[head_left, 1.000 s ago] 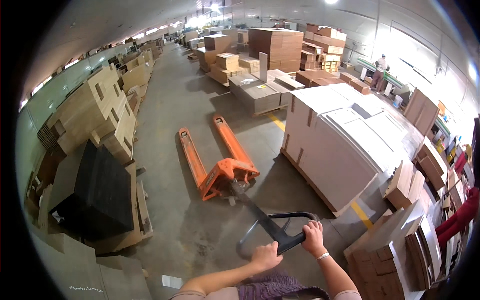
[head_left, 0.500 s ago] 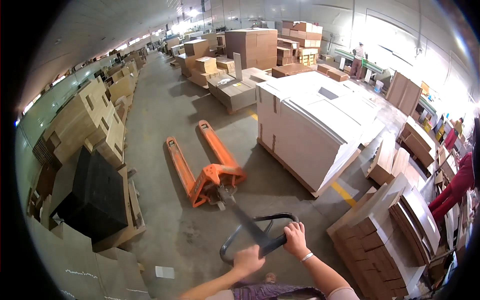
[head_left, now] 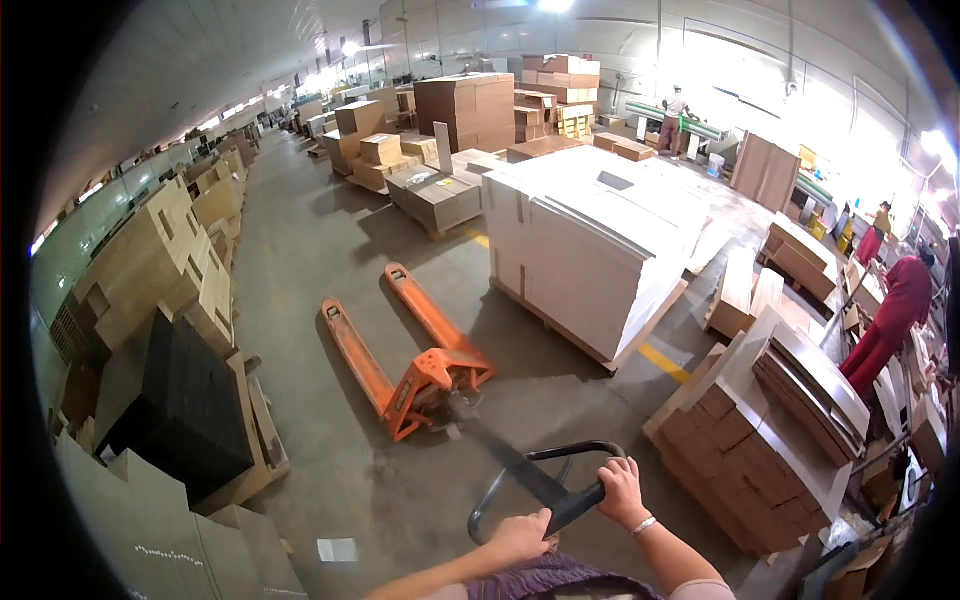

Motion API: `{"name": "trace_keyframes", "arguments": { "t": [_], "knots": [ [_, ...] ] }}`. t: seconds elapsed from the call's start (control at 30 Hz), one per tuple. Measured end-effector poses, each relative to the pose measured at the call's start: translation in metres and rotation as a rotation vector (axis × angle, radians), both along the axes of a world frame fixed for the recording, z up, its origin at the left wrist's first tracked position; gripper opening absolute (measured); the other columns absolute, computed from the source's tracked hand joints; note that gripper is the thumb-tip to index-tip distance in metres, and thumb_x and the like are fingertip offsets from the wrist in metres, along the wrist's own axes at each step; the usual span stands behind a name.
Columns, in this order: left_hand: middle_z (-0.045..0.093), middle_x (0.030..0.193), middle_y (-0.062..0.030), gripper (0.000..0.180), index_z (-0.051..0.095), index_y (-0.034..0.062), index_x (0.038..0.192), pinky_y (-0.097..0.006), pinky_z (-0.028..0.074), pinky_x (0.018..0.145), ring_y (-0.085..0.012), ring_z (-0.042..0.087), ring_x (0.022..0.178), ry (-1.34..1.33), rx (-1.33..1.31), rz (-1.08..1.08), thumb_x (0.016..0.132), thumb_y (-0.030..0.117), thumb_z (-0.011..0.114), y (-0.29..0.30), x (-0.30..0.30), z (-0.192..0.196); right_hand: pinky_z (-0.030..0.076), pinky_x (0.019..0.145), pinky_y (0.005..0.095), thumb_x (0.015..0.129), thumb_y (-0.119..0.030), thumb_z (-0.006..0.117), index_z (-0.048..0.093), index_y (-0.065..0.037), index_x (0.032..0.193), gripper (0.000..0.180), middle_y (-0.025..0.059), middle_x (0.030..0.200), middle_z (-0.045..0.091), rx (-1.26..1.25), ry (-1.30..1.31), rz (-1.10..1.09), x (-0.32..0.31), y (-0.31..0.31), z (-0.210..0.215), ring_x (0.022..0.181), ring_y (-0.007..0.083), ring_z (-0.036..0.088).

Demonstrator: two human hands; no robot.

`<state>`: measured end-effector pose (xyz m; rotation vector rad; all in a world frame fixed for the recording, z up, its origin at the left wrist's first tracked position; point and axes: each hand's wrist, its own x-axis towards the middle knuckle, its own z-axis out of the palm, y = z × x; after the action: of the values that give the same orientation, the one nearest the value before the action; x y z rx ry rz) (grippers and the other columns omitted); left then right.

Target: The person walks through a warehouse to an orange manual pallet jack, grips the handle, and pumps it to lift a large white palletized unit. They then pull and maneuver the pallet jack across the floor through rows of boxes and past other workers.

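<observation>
An orange pallet jack [head_left: 435, 372] stands on the grey floor, its two bare forks pointing away from me and a little left. Its black looped handle [head_left: 548, 488] leans back toward my body. My left hand [head_left: 521, 535] is closed on the lower left part of the handle, near its centre. Higher up, my right hand [head_left: 622, 491] wraps round the right side of the loop, a light band on that wrist. The handle's shaft is blurred where it meets the jack.
A pallet of stacked white panels [head_left: 570, 270] stands right of the forks. Brown board stacks [head_left: 740, 440] lie nearer on the right, close to a person in red [head_left: 893, 320]. A black block [head_left: 180, 410] on a pallet and tan boards line the left. White paper [head_left: 337, 550] lies on the floor.
The pallet jack's body and handle have come lower in the view, the handle shifting right with both hands still on it. The surrounding stacks have slid left in the picture.
</observation>
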<state>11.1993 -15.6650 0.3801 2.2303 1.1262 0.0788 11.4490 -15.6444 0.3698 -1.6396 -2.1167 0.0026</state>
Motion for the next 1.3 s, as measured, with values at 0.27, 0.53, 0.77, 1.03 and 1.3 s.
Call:
{"name": "trace_keyframes", "arguments": {
  "t": [0.27,0.53,0.77,1.03,1.3],
  "knots": [
    [0.066,0.076,-0.0245,0.05,0.056,0.0034,0.101,-0.053,0.051,0.065,-0.0451,0.065,0.075,-0.106,0.09,-0.011,0.076,0.041,0.075,-0.057,-0.02,0.037,0.042,0.085,0.0465,0.065,-0.012,0.068,0.055,-0.01,0.075,0.017,0.0116,0.085,0.057,0.022,0.112,-0.071,-0.023,-0.081,0.037,0.092,0.0329,0.056],
    [0.065,0.078,-0.016,0.04,0.06,-0.0019,0.101,-0.043,0.049,0.064,-0.0304,0.06,0.068,-0.026,0.031,-0.079,0.078,0.026,0.078,-0.119,0.009,0.007,0.03,0.105,0.0455,0.065,-0.012,0.07,0.059,-0.01,0.079,0.018,0.0071,0.09,0.055,0.06,0.178,-0.113,0.008,-0.161,0.032,0.106,0.0265,0.052],
    [0.065,0.078,-0.0143,0.041,0.06,-0.0036,0.101,-0.041,0.049,0.063,-0.0262,0.059,0.065,0.003,0.044,-0.204,0.08,0.027,0.078,-0.181,0.088,-0.016,0.031,0.104,0.0421,0.059,-0.018,0.074,0.061,-0.009,0.083,0.028,0.0087,0.097,0.057,0.078,0.184,-0.092,0.046,-0.226,0.01,0.107,0.0265,0.052],
    [0.065,0.078,-0.0145,0.041,0.06,-0.0036,0.101,-0.041,0.049,0.064,-0.0266,0.059,0.065,0.053,0.07,-0.384,0.08,0.028,0.077,-0.239,0.194,-0.026,0.04,0.084,0.0492,0.055,-0.05,0.084,0.063,-0.02,0.1,0.058,0.001,0.099,0.064,0.127,-0.136,0.065,0.112,-0.279,0.004,0.102,0.0232,0.058],
    [0.065,0.078,-0.0146,0.042,0.06,-0.0036,0.101,-0.041,0.049,0.065,-0.027,0.059,0.066,0.071,0.116,-0.463,0.08,0.029,0.077,-0.278,0.219,-0.025,0.04,0.084,0.0496,0.069,-0.046,0.078,0.064,-0.026,0.111,0.048,-0.002,0.106,0.064,0.22,-0.087,-0.045,0.135,-0.3,-0.067,0.101,0.022,0.059]
  ]
}}
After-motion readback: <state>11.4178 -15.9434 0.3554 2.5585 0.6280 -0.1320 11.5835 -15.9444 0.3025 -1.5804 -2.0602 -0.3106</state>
